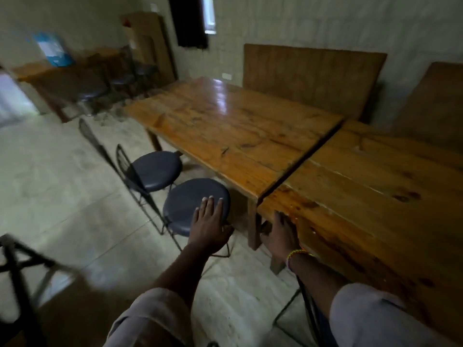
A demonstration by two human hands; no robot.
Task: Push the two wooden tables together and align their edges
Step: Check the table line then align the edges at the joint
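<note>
Right hand (pixel 280 234) grips near table (pixel 363 196) edge; left hand (pixel 209 222) hovers apart.

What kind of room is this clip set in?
Probably a small eatery or canteen dining room: two long wooden tables set end to end, round padded metal chairs beside them, more tables and chairs by the far wall, and spare tabletops leaning against it.

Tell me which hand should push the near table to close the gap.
Right hand: its fingers already rest on the near table edge beside the gap. The left hand hovers open over a chair seat.
</note>
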